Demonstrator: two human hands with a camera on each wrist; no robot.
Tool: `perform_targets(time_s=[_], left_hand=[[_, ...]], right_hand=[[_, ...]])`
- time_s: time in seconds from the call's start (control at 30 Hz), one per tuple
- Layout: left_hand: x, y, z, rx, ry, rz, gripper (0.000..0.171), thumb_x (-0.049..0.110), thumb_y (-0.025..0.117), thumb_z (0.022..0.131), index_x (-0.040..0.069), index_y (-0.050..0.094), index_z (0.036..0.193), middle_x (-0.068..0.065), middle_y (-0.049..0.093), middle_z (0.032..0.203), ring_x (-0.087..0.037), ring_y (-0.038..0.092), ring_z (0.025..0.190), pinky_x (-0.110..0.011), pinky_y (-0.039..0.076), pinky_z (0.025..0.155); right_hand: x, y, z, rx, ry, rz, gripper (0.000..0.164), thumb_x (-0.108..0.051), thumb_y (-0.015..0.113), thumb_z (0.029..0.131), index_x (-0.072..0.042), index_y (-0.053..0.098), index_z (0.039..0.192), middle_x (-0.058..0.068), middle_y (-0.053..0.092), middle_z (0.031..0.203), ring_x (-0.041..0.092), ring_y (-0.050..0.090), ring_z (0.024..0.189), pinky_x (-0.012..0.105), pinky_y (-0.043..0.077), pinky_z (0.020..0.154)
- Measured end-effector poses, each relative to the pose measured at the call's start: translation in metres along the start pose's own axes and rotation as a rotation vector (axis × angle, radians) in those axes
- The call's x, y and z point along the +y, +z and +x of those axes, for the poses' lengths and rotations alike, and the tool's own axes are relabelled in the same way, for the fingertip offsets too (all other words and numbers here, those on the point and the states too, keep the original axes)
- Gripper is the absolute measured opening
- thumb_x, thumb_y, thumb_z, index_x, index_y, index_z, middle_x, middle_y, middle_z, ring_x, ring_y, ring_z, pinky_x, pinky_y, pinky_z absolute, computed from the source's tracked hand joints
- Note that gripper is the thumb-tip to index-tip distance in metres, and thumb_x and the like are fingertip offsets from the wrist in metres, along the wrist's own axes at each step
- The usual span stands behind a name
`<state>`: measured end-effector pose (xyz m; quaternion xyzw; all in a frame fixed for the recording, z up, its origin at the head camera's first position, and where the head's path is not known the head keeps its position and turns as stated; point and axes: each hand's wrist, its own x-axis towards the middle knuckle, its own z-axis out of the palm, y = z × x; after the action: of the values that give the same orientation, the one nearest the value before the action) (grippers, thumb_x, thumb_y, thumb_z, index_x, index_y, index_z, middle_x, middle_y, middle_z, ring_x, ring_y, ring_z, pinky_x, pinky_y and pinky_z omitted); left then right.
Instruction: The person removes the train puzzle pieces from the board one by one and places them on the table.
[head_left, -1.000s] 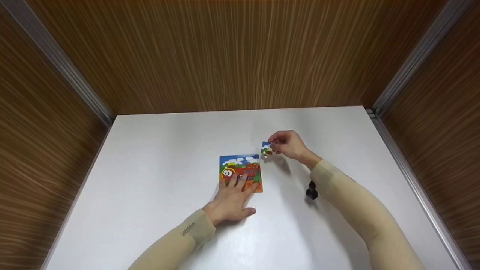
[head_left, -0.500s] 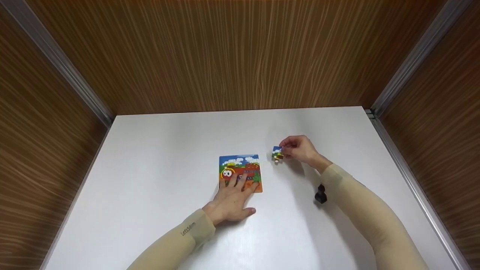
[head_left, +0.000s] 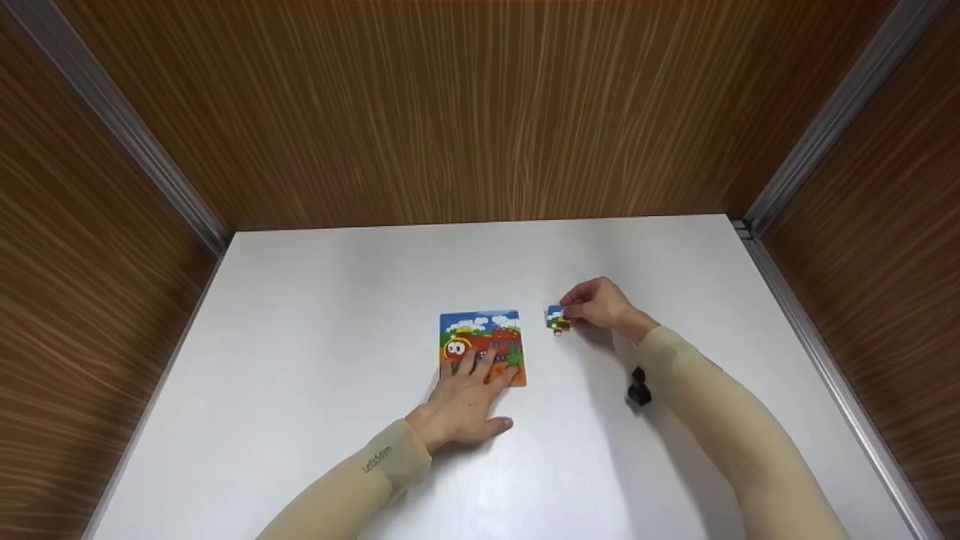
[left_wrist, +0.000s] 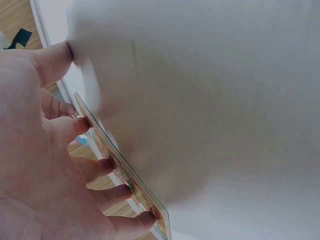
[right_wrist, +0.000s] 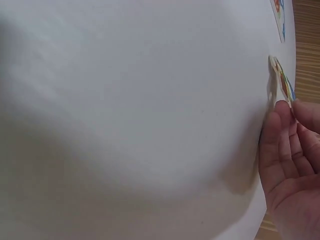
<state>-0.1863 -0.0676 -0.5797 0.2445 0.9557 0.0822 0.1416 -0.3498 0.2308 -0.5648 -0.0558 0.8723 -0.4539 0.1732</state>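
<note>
Your puzzle piece (head_left: 556,318) is to the right of the picture puzzle (head_left: 469,322), near but apart, low over the white table (head_left: 337,315); whether it touches the surface cannot be told. Your right hand (head_left: 604,306) pinches it between thumb and fingers. Your left hand (head_left: 463,403) lies with fingers spread, fingertips on the puzzle's lower part. Beige sleeves (head_left: 720,412) cover your forearms. A wood-grain panel (head_left: 480,112) stands behind the table.

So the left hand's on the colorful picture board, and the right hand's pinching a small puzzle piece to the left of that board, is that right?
Not quite: the small puzzle piece pinched by the right hand is to the right of the picture board, as the head view shows.
</note>
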Motion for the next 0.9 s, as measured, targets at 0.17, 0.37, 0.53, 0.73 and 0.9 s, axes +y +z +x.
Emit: perform_targets(time_s=[0.17, 0.37, 0.53, 0.73, 0.9], left_hand=[[0.0005, 0.0006, 0.0000, -0.004, -0.005, -0.004, 0.086, 0.067, 0.061, 0.105, 0.033, 0.032, 0.179, -0.013, 0.021, 0.190, -0.048, 0.018, 0.176, -0.080, 0.023, 0.134], [0.0005, 0.0007, 0.0000, -0.001, -0.009, 0.002, 0.086, 0.067, 0.061, 0.105, 0.034, 0.032, 0.179, -0.013, 0.021, 0.190, -0.048, 0.018, 0.176, -0.080, 0.023, 0.135], [0.0004, 0.0007, 0.0004, -0.006, -0.011, 0.005, 0.086, 0.068, 0.061, 0.105, 0.034, 0.031, 0.179, -0.013, 0.020, 0.190, -0.047, 0.017, 0.176, -0.080, 0.023, 0.135], [0.0010, -0.0011, -0.0007, -0.008, -0.010, -0.008, 0.086, 0.067, 0.061, 0.105, 0.034, 0.031, 0.179, -0.013, 0.019, 0.191, -0.047, 0.018, 0.176, -0.080, 0.022, 0.135], [0.0008, -0.0034, -0.0006, 0.001, -0.003, -0.010, 0.084, 0.065, 0.062, 0.105, 0.033, 0.035, 0.178, -0.014, 0.023, 0.190, -0.049, 0.021, 0.175, -0.081, 0.024, 0.134]], right_hand=[[-0.0017, 0.0022, 0.0024, 0.018, -0.011, -0.081, 0.021, -0.006, 0.077, 0.102, 0.005, 0.082, 0.119, 0.018, 0.082, 0.111, 0.011, 0.071, 0.082, 0.021, 0.062, 0.072], [-0.0062, 0.0048, 0.0033, 0.032, -0.015, -0.149, 0.019, -0.006, 0.076, 0.101, 0.002, 0.083, 0.117, 0.022, 0.080, 0.119, 0.014, 0.071, 0.087, 0.020, 0.060, 0.072], [-0.0082, 0.0060, 0.0042, 0.045, -0.032, -0.193, 0.017, -0.006, 0.077, 0.100, 0.001, 0.084, 0.115, 0.022, 0.080, 0.120, 0.018, 0.071, 0.092, 0.019, 0.058, 0.071], [-0.0097, 0.0070, 0.0052, 0.058, -0.046, -0.245, 0.016, -0.006, 0.078, 0.099, -0.003, 0.085, 0.113, 0.018, 0.082, 0.117, 0.022, 0.070, 0.098, 0.021, 0.055, 0.074], [-0.0096, 0.0062, 0.0052, 0.082, -0.099, -0.282, 0.015, -0.007, 0.079, 0.097, -0.002, 0.086, 0.109, 0.017, 0.084, 0.111, 0.022, 0.069, 0.096, 0.023, 0.052, 0.077]])
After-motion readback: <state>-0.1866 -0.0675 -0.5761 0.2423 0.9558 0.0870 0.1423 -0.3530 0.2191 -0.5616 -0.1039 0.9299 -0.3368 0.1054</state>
